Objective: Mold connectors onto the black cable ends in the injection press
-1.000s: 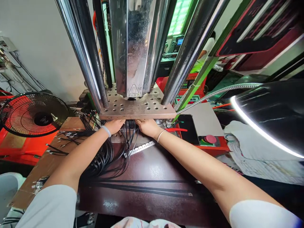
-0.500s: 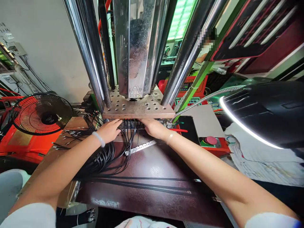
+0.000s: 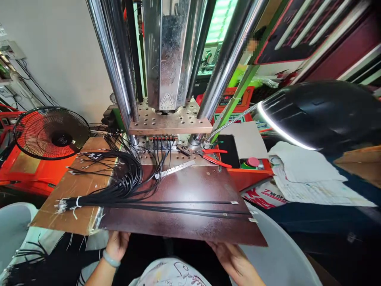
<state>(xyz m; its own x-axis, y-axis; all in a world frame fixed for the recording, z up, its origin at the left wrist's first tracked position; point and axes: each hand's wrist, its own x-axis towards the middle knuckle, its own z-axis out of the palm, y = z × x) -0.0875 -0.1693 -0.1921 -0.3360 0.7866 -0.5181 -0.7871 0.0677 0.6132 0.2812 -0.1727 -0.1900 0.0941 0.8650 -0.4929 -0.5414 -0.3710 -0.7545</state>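
Both hands are at the underside of the brown tabletop's front edge. My left hand (image 3: 117,244), with a pale bangle at the wrist, reaches up under the board and its fingertips are hidden. Farther right, my right hand (image 3: 232,260) is turned palm inward, its fingertips also out of sight beneath the edge. Under the upper plate (image 3: 172,126) of the press, black cables (image 3: 162,149) run into a metal mold (image 3: 162,140). Their lengths coil into a bundle (image 3: 127,182) on the left, tied with a white band (image 3: 78,201). Several straight cables (image 3: 178,207) lie along the tabletop (image 3: 190,226).
Red-handled pliers (image 3: 216,157) lie right of the mold, and a white marked strip (image 3: 175,169) lies in front. A red button (image 3: 253,162) sits at the right. A fan (image 3: 53,133) stands left; a lit lamp (image 3: 315,115) hangs right. White tubs (image 3: 276,238) flank the table.
Both hands have left the mold area under the press plate and dropped to the tabletop's front edge. The cables' ends in the mold and the pliers are now uncovered. The view has shifted.
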